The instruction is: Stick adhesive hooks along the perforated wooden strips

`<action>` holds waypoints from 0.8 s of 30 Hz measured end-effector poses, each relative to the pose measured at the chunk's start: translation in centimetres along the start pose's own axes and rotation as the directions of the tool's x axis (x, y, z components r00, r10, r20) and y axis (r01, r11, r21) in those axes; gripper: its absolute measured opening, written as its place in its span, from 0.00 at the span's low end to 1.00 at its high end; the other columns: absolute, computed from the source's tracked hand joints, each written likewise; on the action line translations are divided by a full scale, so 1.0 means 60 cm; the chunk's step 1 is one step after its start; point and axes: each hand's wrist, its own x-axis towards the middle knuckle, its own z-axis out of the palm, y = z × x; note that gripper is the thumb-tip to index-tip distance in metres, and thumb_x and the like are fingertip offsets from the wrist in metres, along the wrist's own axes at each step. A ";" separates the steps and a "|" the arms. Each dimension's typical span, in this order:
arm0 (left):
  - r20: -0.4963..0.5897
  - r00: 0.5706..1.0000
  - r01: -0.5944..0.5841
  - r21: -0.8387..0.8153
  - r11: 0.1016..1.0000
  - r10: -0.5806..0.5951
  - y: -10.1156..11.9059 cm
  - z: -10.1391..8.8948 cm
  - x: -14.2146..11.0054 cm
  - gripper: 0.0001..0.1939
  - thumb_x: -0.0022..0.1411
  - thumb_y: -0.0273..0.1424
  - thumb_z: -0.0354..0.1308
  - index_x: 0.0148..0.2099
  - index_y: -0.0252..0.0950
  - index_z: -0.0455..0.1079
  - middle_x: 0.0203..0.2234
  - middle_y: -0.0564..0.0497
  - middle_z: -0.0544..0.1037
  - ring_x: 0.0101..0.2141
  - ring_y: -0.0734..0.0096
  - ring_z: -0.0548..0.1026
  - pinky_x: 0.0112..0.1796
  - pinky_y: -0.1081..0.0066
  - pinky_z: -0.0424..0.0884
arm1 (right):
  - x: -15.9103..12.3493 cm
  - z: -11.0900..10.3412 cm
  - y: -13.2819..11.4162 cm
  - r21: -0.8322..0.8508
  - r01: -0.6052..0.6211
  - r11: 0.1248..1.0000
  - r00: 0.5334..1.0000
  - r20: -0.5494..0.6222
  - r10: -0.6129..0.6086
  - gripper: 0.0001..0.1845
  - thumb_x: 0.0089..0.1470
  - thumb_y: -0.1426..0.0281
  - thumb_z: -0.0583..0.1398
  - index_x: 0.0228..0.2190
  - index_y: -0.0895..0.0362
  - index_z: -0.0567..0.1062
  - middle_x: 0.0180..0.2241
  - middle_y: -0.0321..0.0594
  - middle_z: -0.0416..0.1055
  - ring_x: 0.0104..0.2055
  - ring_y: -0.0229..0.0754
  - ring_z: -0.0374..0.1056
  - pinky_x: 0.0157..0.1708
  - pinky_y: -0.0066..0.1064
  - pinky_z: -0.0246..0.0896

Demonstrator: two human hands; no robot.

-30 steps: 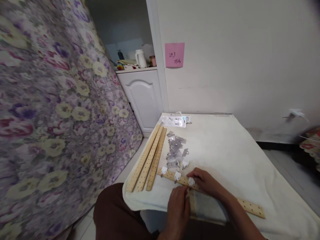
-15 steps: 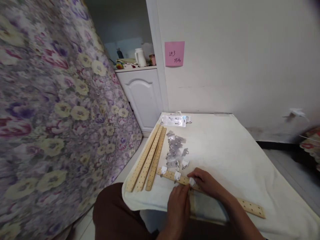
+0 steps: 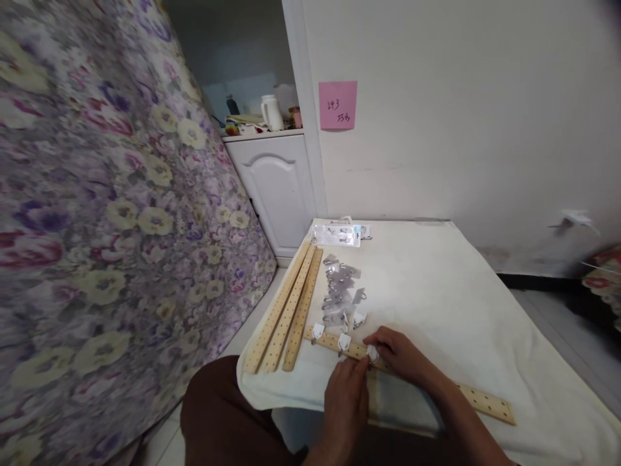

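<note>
Nearest, the left hand [image 3: 345, 395] is at the near edge of the drilled wooden strip [image 3: 485, 402]; the right hand [image 3: 398, 353] lies across the strip. Their fingertips come together at a white hook [image 3: 373, 353] on it, grip unclear. Pressing this hook down seems the step in hand, calling next for a steady strip. Two more hooks [image 3: 344, 342] sit left along it; beyond the strip lie loose clear-backed hooks [image 3: 338, 279], then a clear pack [image 3: 336, 235].
</note>
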 end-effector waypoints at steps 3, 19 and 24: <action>-0.001 1.000 -0.010 0.009 1.000 0.010 -0.002 0.002 -0.001 0.22 0.60 0.20 0.45 0.56 0.38 0.63 0.41 0.44 0.73 0.41 0.61 0.70 0.40 0.62 0.70 | 0.000 0.001 -0.001 -0.008 0.006 1.000 1.000 0.001 -0.006 0.16 0.54 0.75 0.52 0.39 0.56 0.77 0.37 0.44 0.74 0.42 0.44 0.69 0.44 0.37 0.63; -0.017 0.999 -0.029 0.024 0.999 0.030 -0.008 0.006 0.002 0.24 0.57 0.18 0.45 0.53 0.38 0.65 0.40 0.45 0.73 0.40 0.62 0.70 0.38 0.63 0.70 | -0.003 0.002 -0.003 -0.021 -0.040 0.999 0.999 -0.002 0.040 0.18 0.48 0.78 0.53 0.38 0.56 0.77 0.36 0.41 0.73 0.39 0.43 0.68 0.41 0.34 0.62; -0.038 0.998 -0.040 0.022 0.999 0.040 -0.006 0.003 0.003 0.23 0.57 0.19 0.45 0.54 0.39 0.66 0.40 0.45 0.74 0.40 0.63 0.71 0.39 0.63 0.70 | -0.004 0.001 -0.003 -0.002 -0.042 0.999 0.999 -0.002 0.042 0.18 0.47 0.78 0.53 0.38 0.57 0.77 0.34 0.40 0.72 0.36 0.42 0.67 0.38 0.33 0.62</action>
